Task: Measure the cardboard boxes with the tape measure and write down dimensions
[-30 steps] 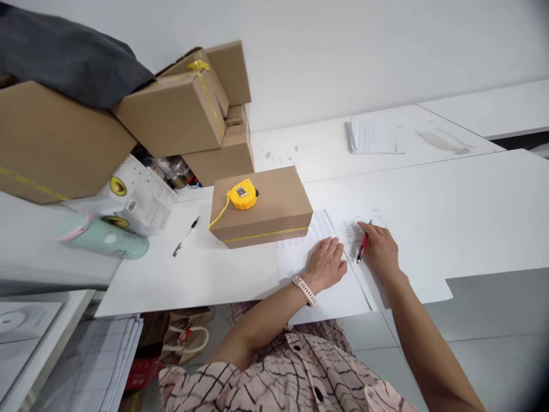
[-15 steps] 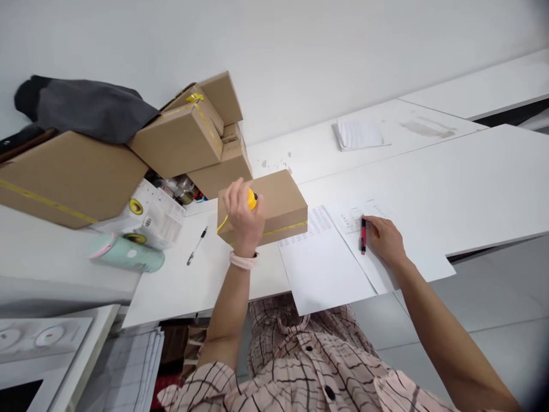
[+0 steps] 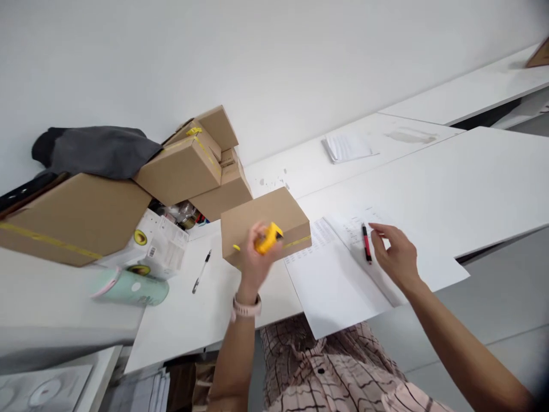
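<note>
My left hand [image 3: 255, 260] is closed around a yellow tape measure [image 3: 269, 238] with a black end. It is held in front of and over a closed cardboard box [image 3: 268, 209], partly hiding the box's near side. Yellow tape runs along that side. My right hand [image 3: 395, 254] hovers by a red and black pen [image 3: 366, 243], thumb and fingers apart and nothing held. That pen lies on a printed sheet [image 3: 424, 272], beside another paper [image 3: 334, 286] with rows of print at its top.
A second pen [image 3: 201, 272] lies left of the box. Stacked cardboard boxes [image 3: 180, 171], a dark cloth [image 3: 103, 151], a white carton [image 3: 165, 243] and a mint-green bottle [image 3: 132, 287] crowd the left. Folded papers [image 3: 348, 147] rest near the wall.
My left hand has lifted off the box top and come nearer with the tape measure. My right hand has let go of the red and black pen and opened. The view has tilted up slightly.
</note>
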Motion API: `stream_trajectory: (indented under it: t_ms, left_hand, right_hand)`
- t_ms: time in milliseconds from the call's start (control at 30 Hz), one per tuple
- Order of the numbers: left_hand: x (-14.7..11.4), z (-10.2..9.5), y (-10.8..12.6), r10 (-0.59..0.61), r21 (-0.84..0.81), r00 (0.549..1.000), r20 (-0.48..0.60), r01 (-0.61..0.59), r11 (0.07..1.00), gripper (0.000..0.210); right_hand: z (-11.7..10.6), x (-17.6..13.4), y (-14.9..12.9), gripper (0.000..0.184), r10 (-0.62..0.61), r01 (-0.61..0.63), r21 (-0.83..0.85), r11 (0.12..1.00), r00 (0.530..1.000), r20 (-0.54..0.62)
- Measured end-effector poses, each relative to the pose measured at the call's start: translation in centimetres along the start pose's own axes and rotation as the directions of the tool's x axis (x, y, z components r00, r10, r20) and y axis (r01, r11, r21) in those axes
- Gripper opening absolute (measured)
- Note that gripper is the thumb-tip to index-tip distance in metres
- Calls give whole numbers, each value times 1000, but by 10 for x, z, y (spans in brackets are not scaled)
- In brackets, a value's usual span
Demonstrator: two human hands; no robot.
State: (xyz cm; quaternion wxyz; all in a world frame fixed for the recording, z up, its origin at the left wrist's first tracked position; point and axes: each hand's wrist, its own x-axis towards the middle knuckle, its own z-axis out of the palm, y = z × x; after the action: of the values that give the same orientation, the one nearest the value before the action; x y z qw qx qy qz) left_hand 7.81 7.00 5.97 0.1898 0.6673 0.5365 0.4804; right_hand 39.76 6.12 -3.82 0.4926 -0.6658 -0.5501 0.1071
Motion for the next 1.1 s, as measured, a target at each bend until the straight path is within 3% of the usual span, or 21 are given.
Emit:
stream_trajectory:
  t_ms: [33,67,133,167,300,400,467,533,600,667,700,733,800,900,1000,1100]
  left_hand:
    - [-18,3,9,-38,-163,986,160,64,985,61]
    - [-36,7,17,-46,-275,956,289,129,953,70]
    - [-67,14,28,-93,-289,886,455,245,925,79]
    - [-78,16,30,-127,-267,858,498,291,919,81]
    - [-103,10,20,-260,-174,780,570,423,889,82]
    - [-111,-8,4,-307,-143,775,553,451,881,87]
    - [-111,-25,-5,-338,-145,782,524,473,869,89]
    - [-106,-49,-14,-368,-170,818,442,479,861,86]
    - [-93,-80,-22,-364,-219,889,279,428,877,79]
    - [-74,-115,-33,-309,-279,949,60,313,908,72]
    - [-63,-133,-40,-278,-290,959,-56,251,924,69]
    - [-51,-151,-47,-251,-286,957,-144,203,936,68]
    - [-26,-180,-64,-241,-263,940,-241,175,949,68]
    - [8,-203,-92,-322,-296,894,-311,231,927,63]
    - [33,-205,-117,-443,-340,818,-366,326,882,57]
    - [45,-198,-130,-477,-348,805,-353,361,865,54]
  right_hand:
    - [-3,-11,-24,39,64,-77,127,989,993,102]
    - [-6,-22,-47,43,95,-166,237,957,953,288]
    - [-7,-45,-84,52,28,-305,358,882,794,607]
    - [-6,-56,-96,54,-11,-334,374,865,733,681]
    - [6,-91,-109,55,-64,-324,347,880,644,762]
    - [16,-102,-104,55,-53,-310,293,904,602,797]
    - [20,-97,-104,52,-62,-286,295,912,615,786]
    - [19,-78,-107,48,-73,-278,333,901,660,747]
    - [16,-46,-110,47,-43,-292,387,875,748,663]
    - [14,-5,-110,42,58,-316,467,826,871,487]
    - [15,17,-110,41,120,-313,523,793,922,369]
    - [18,38,-109,41,159,-313,568,762,939,304]
    - [32,76,-107,42,197,-323,633,703,944,263]
    - [67,111,-109,35,198,-370,635,678,924,327]
    - [104,121,-115,27,216,-386,559,734,913,347]
    - [127,120,-119,23,205,-356,436,827,912,355]
